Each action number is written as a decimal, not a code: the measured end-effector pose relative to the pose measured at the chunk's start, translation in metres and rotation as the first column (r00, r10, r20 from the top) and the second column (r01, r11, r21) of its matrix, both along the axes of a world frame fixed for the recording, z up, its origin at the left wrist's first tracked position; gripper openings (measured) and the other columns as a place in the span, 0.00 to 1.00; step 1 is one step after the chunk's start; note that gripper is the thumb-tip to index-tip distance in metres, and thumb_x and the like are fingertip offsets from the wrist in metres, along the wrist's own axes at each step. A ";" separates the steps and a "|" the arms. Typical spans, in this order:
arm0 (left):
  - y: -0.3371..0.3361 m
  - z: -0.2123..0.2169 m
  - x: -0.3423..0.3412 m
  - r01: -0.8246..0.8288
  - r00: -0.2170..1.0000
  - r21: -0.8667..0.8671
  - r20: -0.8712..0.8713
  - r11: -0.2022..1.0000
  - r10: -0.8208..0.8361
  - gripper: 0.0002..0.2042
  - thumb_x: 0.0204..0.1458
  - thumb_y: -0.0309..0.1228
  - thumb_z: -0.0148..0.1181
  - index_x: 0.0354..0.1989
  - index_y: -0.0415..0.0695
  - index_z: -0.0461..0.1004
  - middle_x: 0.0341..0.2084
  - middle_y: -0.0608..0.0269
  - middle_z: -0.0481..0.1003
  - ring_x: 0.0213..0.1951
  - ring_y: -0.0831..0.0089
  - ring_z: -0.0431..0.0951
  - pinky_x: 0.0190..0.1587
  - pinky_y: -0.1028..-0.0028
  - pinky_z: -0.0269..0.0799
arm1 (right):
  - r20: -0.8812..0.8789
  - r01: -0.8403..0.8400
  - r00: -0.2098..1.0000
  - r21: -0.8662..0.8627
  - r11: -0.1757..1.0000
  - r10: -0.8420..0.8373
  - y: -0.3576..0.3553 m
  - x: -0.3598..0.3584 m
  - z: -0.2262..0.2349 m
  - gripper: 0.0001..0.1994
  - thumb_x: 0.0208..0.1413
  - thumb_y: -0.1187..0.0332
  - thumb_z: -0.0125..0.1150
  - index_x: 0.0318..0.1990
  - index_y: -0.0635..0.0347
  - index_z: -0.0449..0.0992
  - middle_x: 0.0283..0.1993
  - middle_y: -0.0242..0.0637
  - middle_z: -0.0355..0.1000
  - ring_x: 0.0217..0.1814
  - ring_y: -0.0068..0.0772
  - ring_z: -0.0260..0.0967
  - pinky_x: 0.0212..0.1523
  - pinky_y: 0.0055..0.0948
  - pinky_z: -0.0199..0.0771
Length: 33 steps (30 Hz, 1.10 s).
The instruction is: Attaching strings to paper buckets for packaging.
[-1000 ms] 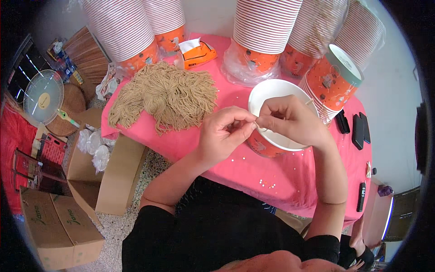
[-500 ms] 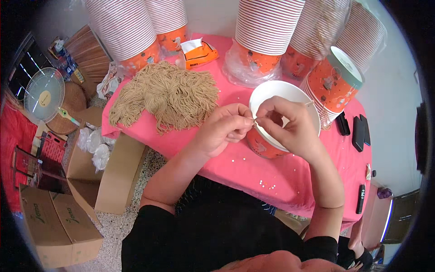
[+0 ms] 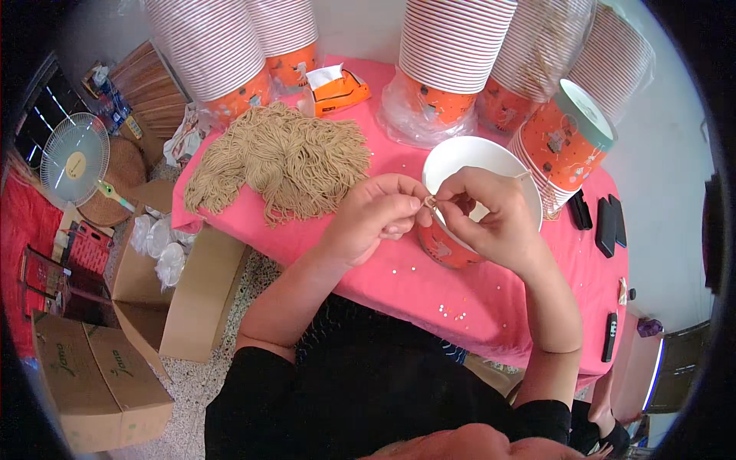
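Note:
My left hand (image 3: 381,213) and my right hand (image 3: 487,212) meet over the near left rim of an orange paper bucket with a white inside (image 3: 479,151). Between their pinched fingertips is a thin tan cord (image 3: 431,202), bent into what looks like a small loop. Both hands are closed on this cord. A bit of similar cord (image 3: 524,175) shows at the bucket's right rim; whether it is the same piece, I cannot tell. Left of the bucket lies a big heap of tan cords (image 3: 287,161) on the pink tablecloth (image 3: 383,290).
Tall stacks of paper buckets (image 3: 456,38) line the back of the table, near an orange tissue pack (image 3: 337,92). An upturned bucket stack (image 3: 567,138) stands right. Black cases (image 3: 605,228) and a remote (image 3: 609,337) lie at the right edge. Cardboard boxes (image 3: 203,295) and a fan (image 3: 75,161) stand left.
My fingertips have parted slightly, and a small loop of cord now shows between them. The right hand has turned a little. The bucket and the cord heap have stayed put.

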<state>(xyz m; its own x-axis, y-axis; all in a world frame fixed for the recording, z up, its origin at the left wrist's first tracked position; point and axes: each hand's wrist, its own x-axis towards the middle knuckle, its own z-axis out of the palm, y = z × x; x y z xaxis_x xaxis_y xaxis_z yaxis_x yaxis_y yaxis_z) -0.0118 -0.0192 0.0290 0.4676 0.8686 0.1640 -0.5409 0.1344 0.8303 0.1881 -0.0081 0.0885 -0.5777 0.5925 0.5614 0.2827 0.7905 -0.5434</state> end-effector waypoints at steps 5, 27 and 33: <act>0.000 -0.003 0.005 -0.122 0.988 0.132 -0.079 0.984 0.133 0.06 0.55 0.24 0.56 0.39 0.36 0.74 0.29 0.66 0.76 0.24 0.89 0.67 0.25 0.87 0.62 | 0.001 -0.004 1.000 0.033 0.999 0.004 0.002 0.000 -0.004 0.05 0.44 0.78 0.61 0.31 0.64 0.72 0.27 0.41 0.72 0.25 0.37 0.74 0.25 0.31 0.72; -0.012 0.004 0.016 -0.326 0.703 0.682 -0.288 0.654 0.651 0.03 0.52 0.20 0.61 0.35 0.35 0.76 0.29 0.64 0.78 0.31 0.84 0.77 0.30 0.83 0.72 | 0.165 0.184 0.959 0.256 0.949 -0.230 0.004 0.019 -0.001 0.06 0.45 0.76 0.58 0.29 0.59 0.67 0.17 0.39 0.68 0.17 0.40 0.70 0.20 0.36 0.66; -0.009 0.001 0.010 -0.297 0.752 0.663 -0.282 0.688 0.596 0.03 0.52 0.20 0.61 0.35 0.37 0.76 0.26 0.68 0.74 0.26 0.88 0.69 0.28 0.85 0.64 | 0.105 0.132 0.982 0.232 0.964 -0.160 0.005 0.023 -0.001 0.07 0.45 0.77 0.60 0.31 0.59 0.69 0.19 0.38 0.68 0.19 0.40 0.69 0.21 0.34 0.66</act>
<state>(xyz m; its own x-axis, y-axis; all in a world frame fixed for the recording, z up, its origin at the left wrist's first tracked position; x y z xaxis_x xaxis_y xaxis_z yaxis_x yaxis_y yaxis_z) -0.0021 -0.0283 0.0298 0.1905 0.8080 0.5576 0.0421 -0.5742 0.8176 0.2109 -0.0029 0.0880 -0.5661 0.5437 0.6197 0.4571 0.8326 -0.3129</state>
